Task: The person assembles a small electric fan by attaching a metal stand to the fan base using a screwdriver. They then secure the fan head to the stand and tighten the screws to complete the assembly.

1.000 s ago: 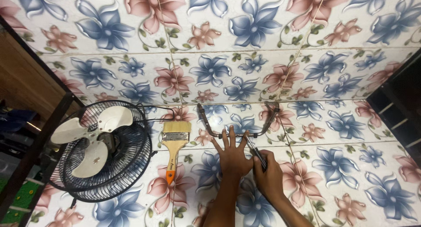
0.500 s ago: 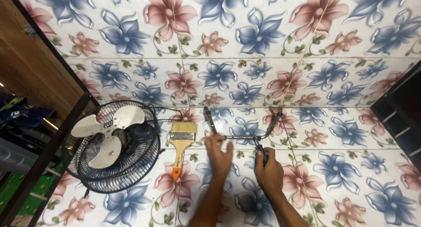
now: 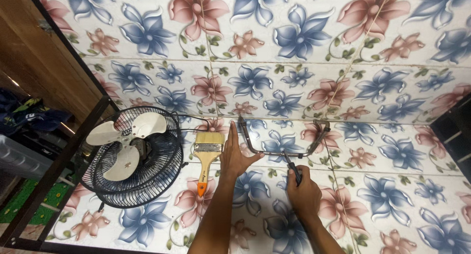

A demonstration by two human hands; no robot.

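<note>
A bent U-shaped metal bracket [image 3: 269,154] lies on the floral tiled surface [image 3: 294,62]. My right hand [image 3: 304,195] grips a dark-handled screwdriver [image 3: 293,171] whose tip meets the bracket's lower bar. My left hand [image 3: 235,158] is spread flat, fingers apart, between the bracket's left corner and a wooden paint brush [image 3: 207,153] with an orange handle end. It holds nothing. To the left of the brush lies a black wire fan cage [image 3: 162,170] with white blades [image 3: 122,163].
A black metal frame [image 3: 49,180] runs diagonally along the left edge, with a wooden panel [image 3: 29,62] behind it. A dark shelf-like unit [image 3: 458,131] stands at the right edge. Green patterned floor [image 3: 22,205] shows at lower left.
My left hand has slid left from the middle of the bracket to its left corner, beside the brush. My right hand keeps the screwdriver at the bracket. The view has shifted slightly.
</note>
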